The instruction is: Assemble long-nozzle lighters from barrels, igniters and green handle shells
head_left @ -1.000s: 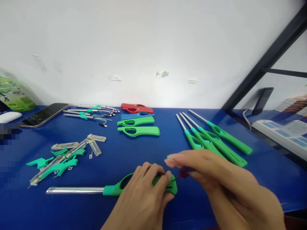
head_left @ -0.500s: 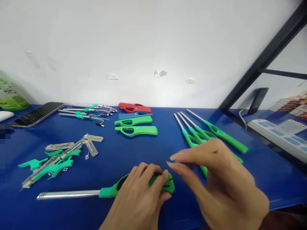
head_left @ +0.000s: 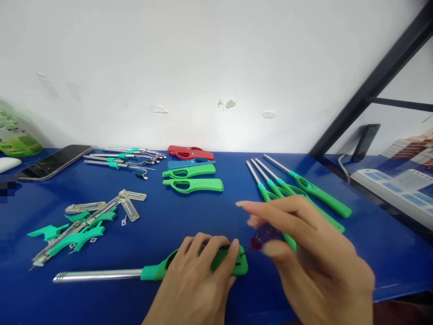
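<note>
A green gas lighter with a long metal tube point(head_left: 98, 276) lies across the front of the table. My left hand point(head_left: 196, 275) is closed over its green handle, holding it against the table and hiding much of it. In my right hand point(head_left: 314, 253) is a small screwdriver point(head_left: 260, 238) with a dark purple and red handle. Its thin shaft slants down to the butt end of the lighter handle, near a dark slot. Thumb and fingers sit around the screwdriver handle, somewhat blurred.
Several finished green lighters point(head_left: 318, 194) lie behind my right hand. Red point(head_left: 191, 152), blue and green handle shells are stacked at the back. Leftward are metal tubes with wires point(head_left: 118, 164), clear fuel tanks point(head_left: 84, 206), teal triggers point(head_left: 76, 237) and a phone point(head_left: 54, 161). A black metal frame point(head_left: 368, 81) stands right.
My right hand's fingers have opened from a tight pinch and shifted around the screwdriver, so its purple-red handle now shows. The left hand and lighter stay nearly in place.
</note>
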Action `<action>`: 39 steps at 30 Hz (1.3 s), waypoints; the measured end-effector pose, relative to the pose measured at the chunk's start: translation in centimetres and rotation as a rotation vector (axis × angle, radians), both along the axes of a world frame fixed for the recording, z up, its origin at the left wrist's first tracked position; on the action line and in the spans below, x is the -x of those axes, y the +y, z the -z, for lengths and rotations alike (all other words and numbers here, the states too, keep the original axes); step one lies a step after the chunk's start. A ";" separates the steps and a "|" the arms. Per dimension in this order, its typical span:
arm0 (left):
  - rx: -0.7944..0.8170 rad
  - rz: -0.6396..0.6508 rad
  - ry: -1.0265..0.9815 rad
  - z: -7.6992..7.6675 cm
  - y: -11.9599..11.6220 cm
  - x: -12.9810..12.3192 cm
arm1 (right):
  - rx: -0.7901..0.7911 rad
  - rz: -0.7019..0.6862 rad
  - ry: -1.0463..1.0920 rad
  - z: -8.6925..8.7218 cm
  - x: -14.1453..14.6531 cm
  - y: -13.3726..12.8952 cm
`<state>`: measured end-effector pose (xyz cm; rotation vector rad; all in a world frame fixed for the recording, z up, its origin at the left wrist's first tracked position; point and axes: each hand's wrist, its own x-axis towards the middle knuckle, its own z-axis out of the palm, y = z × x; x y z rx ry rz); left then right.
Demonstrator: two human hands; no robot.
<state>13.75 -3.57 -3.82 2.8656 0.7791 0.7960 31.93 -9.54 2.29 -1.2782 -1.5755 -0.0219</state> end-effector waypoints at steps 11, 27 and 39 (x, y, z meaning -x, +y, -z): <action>0.010 -0.006 0.049 -0.2 -0.2 0.4 | -0.015 -0.110 0.018 -0.3 0.1 0.5; 0.009 -0.001 0.021 0.2 0.1 0.3 | 0.118 -0.143 0.013 -0.7 -0.8 -0.6; 0.049 0.005 0.035 0.1 -0.1 0.4 | 0.091 -0.128 0.072 -0.7 -0.4 -0.5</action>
